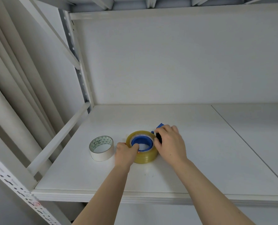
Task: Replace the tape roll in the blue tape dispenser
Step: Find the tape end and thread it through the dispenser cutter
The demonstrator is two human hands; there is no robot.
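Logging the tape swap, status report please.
Left hand gripping yellowish clear tape roll, thumb in blue dispenser hub. Right hand holds dispenser body. White paper tape roll waits left, apart. Nothing in the way.

White metal shelving unit, one shelf board point(199, 159) in view: smooth, matte, with a seam running diagonally across its right part. Back panel point(167, 59) plain white. Perforated upright point(79, 75) stood at the left rear corner; a second slotted upright point(13, 184) crossed the near left. Pale vertical curtain folds point(13, 78) hung to the left of the unit.
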